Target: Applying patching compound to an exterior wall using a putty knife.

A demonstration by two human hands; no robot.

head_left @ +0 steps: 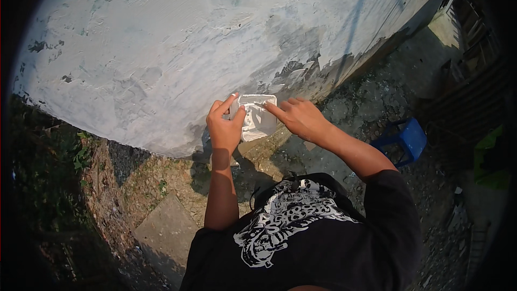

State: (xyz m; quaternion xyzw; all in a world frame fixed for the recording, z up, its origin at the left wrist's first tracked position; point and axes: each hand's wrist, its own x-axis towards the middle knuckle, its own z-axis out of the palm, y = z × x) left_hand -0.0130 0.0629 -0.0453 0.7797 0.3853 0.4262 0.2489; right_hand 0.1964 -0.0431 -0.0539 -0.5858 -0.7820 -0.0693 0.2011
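A clear, squarish plastic tub (259, 125) with white paste smeared along its rim and inside is held up in front of the wall. My left hand (224, 129) grips the tub's left side, thumb over the near rim and white on a raised fingertip. From the right, my right hand (302, 119) reaches to the tub's upper right rim. One of its digits is stretched to the paste there, and the other fingers are bent and apart from it. I see no tool in that hand. The tub partly covers the wall's lower edge.
A rough whitish wall (161, 37) with dark, peeling patches rises ahead. A blue plastic stool (405, 141) stands on the ground to the right. Below lie rubble, a flat slab (168, 225) and some green plants (82, 153) at the left.
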